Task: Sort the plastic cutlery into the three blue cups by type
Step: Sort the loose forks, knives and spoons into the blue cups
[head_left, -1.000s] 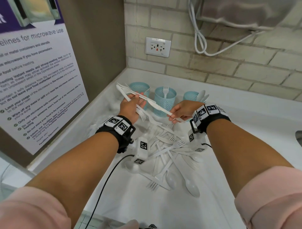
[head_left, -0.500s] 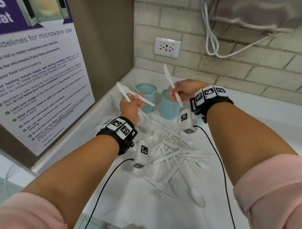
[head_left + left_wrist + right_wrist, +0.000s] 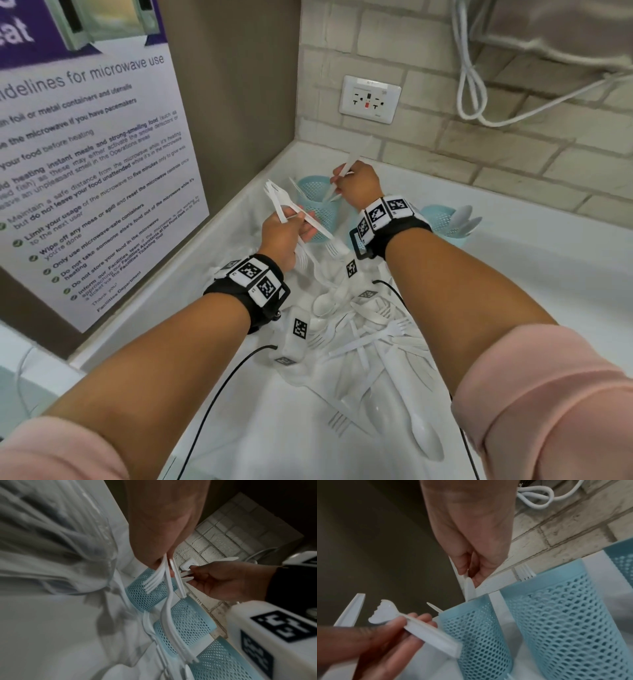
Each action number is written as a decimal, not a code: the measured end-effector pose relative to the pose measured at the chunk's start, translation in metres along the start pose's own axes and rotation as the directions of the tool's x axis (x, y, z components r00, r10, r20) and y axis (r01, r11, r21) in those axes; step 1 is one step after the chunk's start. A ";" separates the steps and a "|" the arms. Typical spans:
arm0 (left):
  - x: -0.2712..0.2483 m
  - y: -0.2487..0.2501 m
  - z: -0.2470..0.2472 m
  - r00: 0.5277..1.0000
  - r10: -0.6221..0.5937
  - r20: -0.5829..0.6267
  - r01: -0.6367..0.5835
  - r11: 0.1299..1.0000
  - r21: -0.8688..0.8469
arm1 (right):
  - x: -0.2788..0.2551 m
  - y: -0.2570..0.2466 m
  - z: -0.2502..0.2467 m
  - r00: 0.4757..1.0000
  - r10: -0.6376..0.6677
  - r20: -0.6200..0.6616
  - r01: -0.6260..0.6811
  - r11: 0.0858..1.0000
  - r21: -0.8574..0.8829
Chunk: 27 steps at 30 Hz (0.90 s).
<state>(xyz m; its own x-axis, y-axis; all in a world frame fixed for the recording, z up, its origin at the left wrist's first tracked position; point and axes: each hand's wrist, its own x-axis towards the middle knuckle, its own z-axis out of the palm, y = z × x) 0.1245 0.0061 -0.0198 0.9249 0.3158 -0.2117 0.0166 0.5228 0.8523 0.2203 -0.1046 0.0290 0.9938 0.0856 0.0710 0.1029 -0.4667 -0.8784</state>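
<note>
Three blue mesh cups stand in a row at the back of the white counter. My right hand (image 3: 337, 174) pinches a white plastic knife (image 3: 354, 157) above the left cup (image 3: 318, 205). In the right wrist view the knife (image 3: 469, 588) points down, its lower end at the rim of the left cup (image 3: 479, 628). My left hand (image 3: 294, 222) grips a bundle of white forks (image 3: 277, 198), just left of that cup. The middle cup (image 3: 565, 615) holds a fork (image 3: 524, 572). Spoons stand in the right cup (image 3: 442, 219). The forks (image 3: 152, 582) fan out below my left fingers.
A loose pile of white cutlery (image 3: 376, 339) lies on the counter (image 3: 548, 274) between my forearms. A poster wall (image 3: 102, 171) stands close on the left, and a brick wall with a socket (image 3: 370, 99) runs behind the cups. A white cable (image 3: 472, 85) hangs at the upper right.
My right hand has lifted the knife from near my left hand, swung it up and to the left, and brought it over the left cup. My left hand has stayed almost still with its forks.
</note>
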 end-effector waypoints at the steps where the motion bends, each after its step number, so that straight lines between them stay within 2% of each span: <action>1: 0.001 0.000 -0.001 1.000 -0.003 0.003 0.003 1.000 0.005 | -0.002 -0.001 0.002 1.000 -0.002 0.006 0.002 1.000 -0.030; 6: 0.001 0.000 -0.003 1.000 -0.029 -0.003 0.029 1.000 0.002 | -0.010 -0.008 0.000 1.000 -0.002 0.023 0.005 0.993 -0.114; 12: -0.008 0.001 0.002 0.990 -0.057 0.128 0.054 0.998 0.022 | -0.021 -0.011 -0.017 0.974 -0.190 -0.125 0.187 0.982 -0.036; 15: -0.015 0.002 0.009 0.970 -0.089 0.228 0.076 0.995 0.067 | -0.030 -0.015 -0.031 0.973 -0.227 -0.032 0.227 0.974 -0.001; 20: -0.027 0.002 0.021 0.922 -0.162 0.352 0.129 0.985 0.114 | -0.043 -0.017 -0.051 0.966 -0.128 0.223 0.156 0.981 -0.113; 27: -0.038 -0.005 0.035 0.880 -0.208 0.426 0.153 0.975 0.159 | -0.063 -0.011 -0.071 0.947 -0.008 0.320 0.011 1.000 -0.008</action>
<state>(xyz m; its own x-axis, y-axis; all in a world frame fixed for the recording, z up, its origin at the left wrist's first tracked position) 0.1022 -0.0360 0.0004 0.9727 -0.1682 -0.1598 0.2185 0.4322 0.8749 0.1596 -0.1678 0.0675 0.9273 0.3663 -0.0770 0.1142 -0.4728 -0.8738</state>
